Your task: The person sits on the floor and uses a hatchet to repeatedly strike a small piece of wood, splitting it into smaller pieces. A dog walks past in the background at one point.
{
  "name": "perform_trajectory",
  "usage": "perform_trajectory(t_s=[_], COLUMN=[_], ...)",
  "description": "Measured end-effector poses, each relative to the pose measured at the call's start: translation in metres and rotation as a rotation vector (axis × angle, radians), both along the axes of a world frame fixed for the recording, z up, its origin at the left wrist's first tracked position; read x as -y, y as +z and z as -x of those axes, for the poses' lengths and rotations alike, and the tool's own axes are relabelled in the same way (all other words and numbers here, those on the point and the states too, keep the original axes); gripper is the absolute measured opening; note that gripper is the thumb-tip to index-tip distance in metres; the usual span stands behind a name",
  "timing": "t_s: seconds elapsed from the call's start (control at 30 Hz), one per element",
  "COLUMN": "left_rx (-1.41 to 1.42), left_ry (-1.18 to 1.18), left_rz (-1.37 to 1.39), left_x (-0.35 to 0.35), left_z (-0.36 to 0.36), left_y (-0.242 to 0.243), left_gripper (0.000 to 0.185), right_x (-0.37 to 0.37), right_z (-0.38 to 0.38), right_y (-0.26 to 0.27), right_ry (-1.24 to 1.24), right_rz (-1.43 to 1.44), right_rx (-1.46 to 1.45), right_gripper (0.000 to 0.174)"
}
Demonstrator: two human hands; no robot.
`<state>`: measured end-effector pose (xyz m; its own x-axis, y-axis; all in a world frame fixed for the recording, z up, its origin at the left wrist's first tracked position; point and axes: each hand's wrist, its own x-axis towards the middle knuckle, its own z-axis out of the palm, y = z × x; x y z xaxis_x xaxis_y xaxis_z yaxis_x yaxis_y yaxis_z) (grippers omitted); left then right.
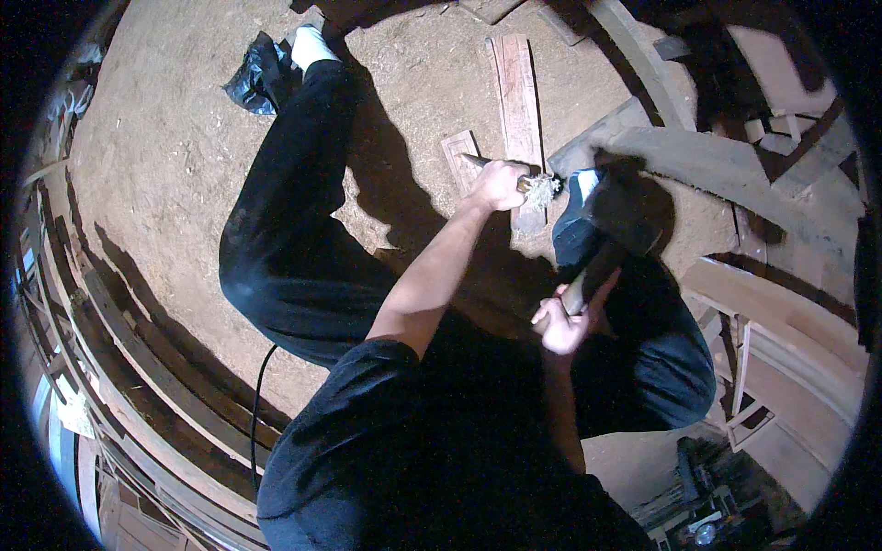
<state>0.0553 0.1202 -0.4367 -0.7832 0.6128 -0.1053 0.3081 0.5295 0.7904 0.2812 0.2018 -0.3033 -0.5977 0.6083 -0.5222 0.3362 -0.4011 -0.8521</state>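
My left hand (501, 186) grips a chisel-like tool (474, 160). Its narrow dark shaft points left, and the pale handle end (542, 193) is frayed into a brush of fibres. Under that end lies a long reddish wooden board (517, 103) on the ground, partly covered by hand and tool. A small wooden piece (456, 151) with a rectangular outline on its face lies left of the board, beneath the shaft. My right hand (561, 327) is closed around the handle of a mallet (630, 210); its dark, bulky head is blurred and raised above my right foot.
Curved-looking planks (703, 155) lie at the right, with wooden panels (778, 330) beyond my right knee. Long timbers (158, 386) run along the left. A black plastic bag (256, 76) lies by my left foot. A black cable (258, 406) hangs beside my left side.
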Motion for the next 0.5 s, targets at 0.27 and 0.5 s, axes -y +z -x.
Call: perform_trajectory(t_s=[0.27, 0.5], left_rx=[-0.031, 0.069], left_ry=[0.036, 0.07], left_rz=[-0.001, -0.027], left_x=[-0.002, 0.001], left_z=[0.0, 0.001], left_y=[0.0, 0.015], left_gripper=[0.022, 0.021], right_x=[0.001, 0.003], right_z=[0.003, 0.028], right_y=[0.017, 0.025], right_ry=[0.123, 0.4], right_rz=[-0.034, -0.402], right_rx=[0.005, 0.055], right_gripper=[0.095, 0.102])
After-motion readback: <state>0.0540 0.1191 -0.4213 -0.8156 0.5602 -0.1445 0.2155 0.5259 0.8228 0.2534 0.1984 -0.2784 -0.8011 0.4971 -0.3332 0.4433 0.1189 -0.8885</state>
